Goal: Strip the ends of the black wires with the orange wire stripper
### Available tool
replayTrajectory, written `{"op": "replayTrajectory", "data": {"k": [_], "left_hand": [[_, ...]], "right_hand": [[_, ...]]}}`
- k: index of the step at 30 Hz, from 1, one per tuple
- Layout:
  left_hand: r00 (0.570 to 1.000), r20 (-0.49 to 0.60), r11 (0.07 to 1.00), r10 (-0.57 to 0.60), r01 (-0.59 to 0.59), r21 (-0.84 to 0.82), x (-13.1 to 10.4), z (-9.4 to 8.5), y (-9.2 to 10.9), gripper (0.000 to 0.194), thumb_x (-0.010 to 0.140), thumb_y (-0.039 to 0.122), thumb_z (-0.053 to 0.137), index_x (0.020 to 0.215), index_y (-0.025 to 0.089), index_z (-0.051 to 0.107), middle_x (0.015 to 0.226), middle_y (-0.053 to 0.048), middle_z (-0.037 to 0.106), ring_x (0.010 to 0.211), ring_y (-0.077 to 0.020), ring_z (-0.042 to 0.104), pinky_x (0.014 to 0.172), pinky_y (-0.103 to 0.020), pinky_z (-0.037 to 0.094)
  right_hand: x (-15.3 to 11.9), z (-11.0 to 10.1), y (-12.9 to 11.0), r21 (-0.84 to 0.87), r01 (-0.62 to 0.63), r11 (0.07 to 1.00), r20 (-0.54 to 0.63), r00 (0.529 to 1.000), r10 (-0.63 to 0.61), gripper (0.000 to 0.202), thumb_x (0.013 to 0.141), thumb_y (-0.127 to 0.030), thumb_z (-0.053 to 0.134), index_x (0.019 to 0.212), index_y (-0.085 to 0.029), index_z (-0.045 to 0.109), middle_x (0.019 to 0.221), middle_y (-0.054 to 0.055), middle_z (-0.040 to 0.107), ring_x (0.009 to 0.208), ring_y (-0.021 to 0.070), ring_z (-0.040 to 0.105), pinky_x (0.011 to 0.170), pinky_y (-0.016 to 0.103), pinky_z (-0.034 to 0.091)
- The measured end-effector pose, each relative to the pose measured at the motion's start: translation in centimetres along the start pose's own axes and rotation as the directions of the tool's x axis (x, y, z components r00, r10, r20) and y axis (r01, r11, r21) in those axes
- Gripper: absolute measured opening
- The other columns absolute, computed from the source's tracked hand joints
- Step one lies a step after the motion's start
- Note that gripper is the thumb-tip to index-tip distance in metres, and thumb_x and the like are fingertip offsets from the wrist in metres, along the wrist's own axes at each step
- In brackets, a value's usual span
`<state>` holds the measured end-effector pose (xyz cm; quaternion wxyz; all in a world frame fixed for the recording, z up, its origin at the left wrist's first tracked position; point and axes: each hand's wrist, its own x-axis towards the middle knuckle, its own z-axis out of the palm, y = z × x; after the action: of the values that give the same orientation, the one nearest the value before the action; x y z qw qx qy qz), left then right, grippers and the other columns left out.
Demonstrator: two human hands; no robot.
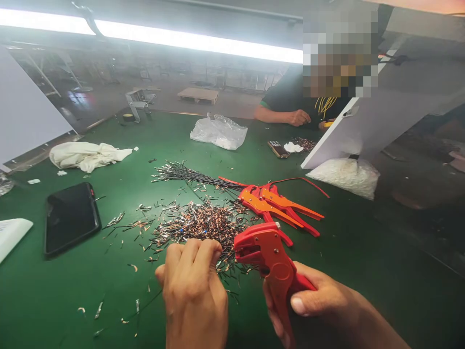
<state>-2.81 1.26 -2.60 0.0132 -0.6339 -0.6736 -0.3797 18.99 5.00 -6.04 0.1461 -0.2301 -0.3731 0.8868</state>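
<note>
landmark: clippings pile. the red wire stripper lies to its near right, jaws facing left, handles slanting nearward, gripped by the right hand. the left hand, at the near edge, is closed; its contents cannot be told.

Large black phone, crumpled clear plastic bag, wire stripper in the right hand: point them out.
Large black phone [71,218]: head view, middle of its dark face.
Clear plastic bag [218,133]: head view, its crumpled middle.
Wire stripper [268,246]: head view, side of its red head.
</note>
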Motion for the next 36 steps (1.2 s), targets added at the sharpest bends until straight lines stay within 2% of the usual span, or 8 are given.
{"op": "replayTrajectory", "data": {"k": [5, 12, 18, 23, 29, 36], "left_hand": [[0.999, -0.030, 1.000, -0.029, 0.029, 0.007, 0.0, -0.1, -0.2, 0.018, 0.091, 0.013, 0.050, 0.081, 0.026, 0.059, 0.073, 0.000, 0.064, 0.074, -0.0225, 0.048, 0.069, -0.034, 0.025], [0.999, 0.029, 0.999, 0.040, -0.040, 0.010, -0.1, 0.1, -0.9, 0.014, 0.091, 0.015, 0.053, 0.086, 0.026, 0.060, 0.074, 0.001, 0.063, 0.075, -0.0218, 0.047, 0.068, -0.034, 0.024], [0.994, 0.085, 0.998, -0.066, 0.064, 0.023, 0.0, 0.0, 0.3, 0.025, 0.092, 0.010, 0.047, 0.077, 0.024, 0.060, 0.070, 0.000, 0.062, 0.075, -0.0219, 0.046, 0.070, -0.036, 0.025], [0.994, 0.103, 1.000, -0.023, 0.022, 0.011, 0.0, -0.2, 0.1, 0.024, 0.092, 0.010, 0.047, 0.079, 0.025, 0.061, 0.071, 0.000, 0.062, 0.075, -0.0213, 0.046, 0.069, -0.035, 0.025], [0.996, 0.084, 1.000, 0.008, -0.010, 0.025, -0.1, -0.3, -0.6, 0.021, 0.090, 0.008, 0.050, 0.080, 0.024, 0.060, 0.072, 0.001, 0.062, 0.074, -0.0209, 0.047, 0.069, -0.034, 0.025], [0.992, 0.117, 0.999, 0.036, -0.039, 0.022, -0.3, -0.3, -1.1, 0.019, 0.090, 0.009, 0.051, 0.081, 0.024, 0.059, 0.072, 0.002, 0.061, 0.074, -0.0203, 0.046, 0.068, -0.034, 0.024]], "right_hand": [[-0.4, 0.5, 0.9, 0.052, 0.048, 0.997, -0.129, 0.991, -0.041, 0.041, 0.070, -0.040, 0.072, 0.095, -0.009, 0.062, 0.073, 0.009, 0.068, 0.058, 0.0138, 0.063, 0.055, 0.022, 0.048], [-0.1, 0.9, 0.7, 0.033, 0.040, 0.999, -0.105, 0.994, -0.036, 0.041, 0.069, -0.040, 0.071, 0.093, -0.009, 0.061, 0.071, 0.008, 0.066, 0.058, 0.0132, 0.062, 0.055, 0.022, 0.048], [0.4, 0.7, 0.5, -0.080, 0.025, 0.996, -0.025, 0.999, -0.027, 0.036, 0.068, -0.040, 0.074, 0.083, -0.011, 0.060, 0.064, 0.003, 0.061, 0.052, 0.0107, 0.057, 0.049, 0.020, 0.047], [0.5, 0.6, 1.3, 0.060, 0.015, 0.998, -0.134, 0.991, -0.007, 0.036, 0.067, -0.037, 0.076, 0.085, -0.011, 0.059, 0.060, 0.000, 0.057, 0.046, 0.0067, 0.051, 0.045, 0.017, 0.044], [0.4, 0.2, 1.1, 0.153, 0.005, 0.988, -0.040, 0.999, 0.002, 0.035, 0.067, -0.034, 0.077, 0.087, -0.009, 0.061, 0.062, 0.003, 0.060, 0.047, 0.0095, 0.058, 0.048, 0.020, 0.050], [0.3, 0.9, 0.8, 0.143, -0.024, 0.989, -0.117, 0.992, 0.041, 0.035, 0.063, -0.032, 0.078, 0.083, -0.009, 0.061, 0.058, 0.001, 0.058, 0.044, 0.0068, 0.052, 0.045, 0.017, 0.047]]}}
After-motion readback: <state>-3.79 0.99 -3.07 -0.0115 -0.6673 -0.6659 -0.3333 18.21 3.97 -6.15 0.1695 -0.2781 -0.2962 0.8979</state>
